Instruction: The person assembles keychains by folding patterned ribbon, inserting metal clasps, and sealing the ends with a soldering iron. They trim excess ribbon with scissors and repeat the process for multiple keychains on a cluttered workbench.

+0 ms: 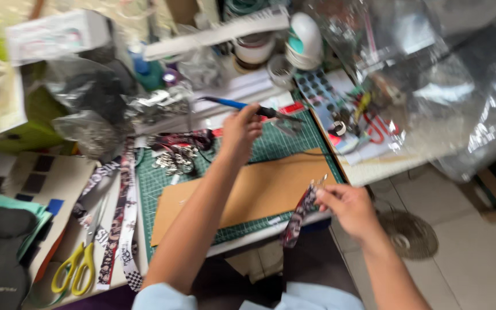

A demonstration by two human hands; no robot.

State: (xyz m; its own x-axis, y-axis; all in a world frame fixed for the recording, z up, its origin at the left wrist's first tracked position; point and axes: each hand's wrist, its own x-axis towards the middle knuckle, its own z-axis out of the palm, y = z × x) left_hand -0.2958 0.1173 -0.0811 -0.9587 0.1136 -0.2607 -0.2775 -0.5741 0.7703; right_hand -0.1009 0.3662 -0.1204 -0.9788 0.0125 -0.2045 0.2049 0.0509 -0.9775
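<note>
My left hand (240,130) is raised over the green cutting mat (271,146) and grips a blue-handled soldering iron (242,106), its black tip pointing right. My right hand (345,206) is at the table's front right edge, pinching a printed red, black and white lanyard strap (297,218) near its small metal clip; the strap hangs down over the edge. A brown cardboard sheet (259,192) lies on the mat between the two hands.
A pile of metal clips (173,159) lies on the mat's left. More printed straps (119,224) and yellow scissors (76,267) rest at the left front. Tape rolls, boxes and crumpled clear plastic bags (460,86) crowd the back and right.
</note>
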